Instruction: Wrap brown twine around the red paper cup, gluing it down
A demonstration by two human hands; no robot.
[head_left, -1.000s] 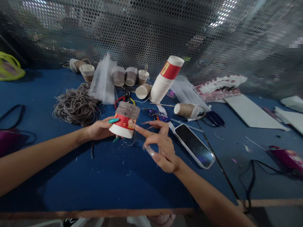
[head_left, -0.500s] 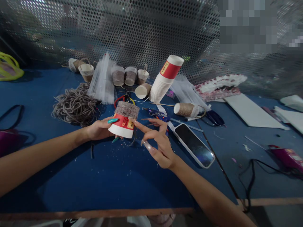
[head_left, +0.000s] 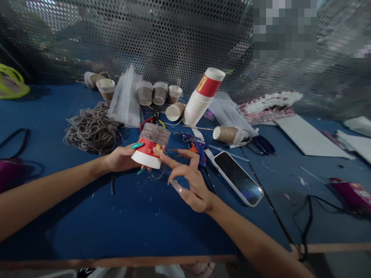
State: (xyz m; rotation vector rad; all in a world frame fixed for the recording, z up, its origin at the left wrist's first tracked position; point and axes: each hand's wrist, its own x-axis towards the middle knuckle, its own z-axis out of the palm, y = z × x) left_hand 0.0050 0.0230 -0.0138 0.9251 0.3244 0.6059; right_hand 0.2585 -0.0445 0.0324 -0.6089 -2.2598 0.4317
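A red and white paper cup point(head_left: 146, 157), tilted with its rim toward me, has grey cord point(head_left: 155, 133) wound round its base end. My left hand point(head_left: 124, 157) is closed on the cup's left side, thumb on the red band and fingertips showing below the rim. Beside the cup's right side, my right hand point(head_left: 191, 177) has its fingers apart; the index fingertip meets the red band. Nothing shows in that hand. Behind it lies a blue and orange glue gun point(head_left: 198, 146). A heap of loose grey cord point(head_left: 91, 129) sits at left.
A leaning stack of paper cups point(head_left: 199, 104) stands behind, near several cord-wrapped cups point(head_left: 145, 92). A white-cased phone point(head_left: 237, 177) lies right of my right hand. Clear plastic strips point(head_left: 126, 100), a twine-wrapped cup point(head_left: 227, 134) and white boards point(head_left: 311, 135) lie about the blue table point(head_left: 130, 227).
My right index fingertip has slid down and left across the cup, from near the cord's edge to the lower red band. More of the glue gun shows. The cup has shifted slightly left.
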